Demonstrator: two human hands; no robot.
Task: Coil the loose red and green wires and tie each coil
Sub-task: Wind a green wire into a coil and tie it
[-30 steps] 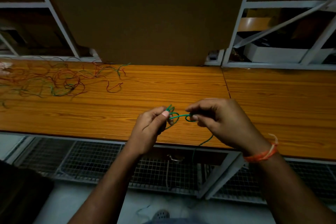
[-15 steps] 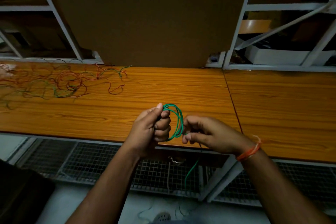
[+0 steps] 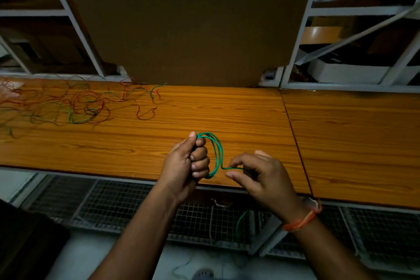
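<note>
My left hand [image 3: 188,163] is fisted around one side of the green coil [image 3: 217,152], thumb up, so the finished loops stay stacked and cannot spring apart. My right hand [image 3: 259,175] pinches the free run of the same green wire just beside the coil, fingers curled on it; I judge this keeps tension on the strand while it feeds the next turn. The tail [image 3: 241,220] drops below the counter [image 3: 227,116] edge toward the wire-mesh shelf [image 3: 118,207], hanging clear so it can be drawn up without snagging. Both hands work above the near edge of the counter. Compared with half a second ago, the right hand has moved out to the right, away from the coil, and a short level stretch of wire now shows between them; the coil looks about the same. Farther off, at the left rear of the counter, the loose red and green wires [image 3: 68,104] lie tangled, not yet coiled. A brown board [image 3: 186,20] stands behind.
</note>
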